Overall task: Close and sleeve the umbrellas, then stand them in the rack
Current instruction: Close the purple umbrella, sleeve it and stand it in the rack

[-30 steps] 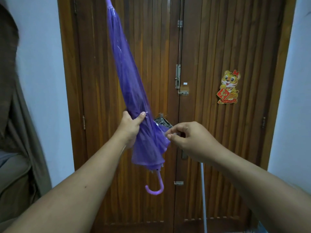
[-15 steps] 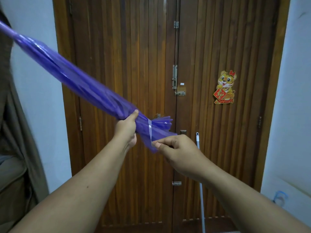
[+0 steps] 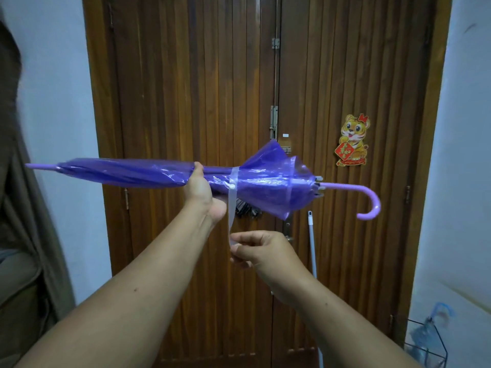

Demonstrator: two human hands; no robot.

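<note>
One wooden double door (image 3: 212, 102) fills the centre. One purple umbrella (image 3: 265, 187) lies level mid-frame, the left hand (image 3: 199, 192) gripping its folds; the right hand (image 3: 255, 251) pinches its one strap (image 3: 231, 208). Lower right, one wire rack (image 3: 435, 351), cut off, holds a blurred bluish umbrella (image 3: 425, 333).

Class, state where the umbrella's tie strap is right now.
In the head view the strap wraps the purple umbrella at centre, just right of the left hand, its loose end pinched below by the right hand.

My left hand (image 3: 202, 192) hides the umbrella (image 3: 265, 187) mid-section; rack (image 3: 430, 346) cut off at btm-right edge, contents too blurred to ID.
</note>
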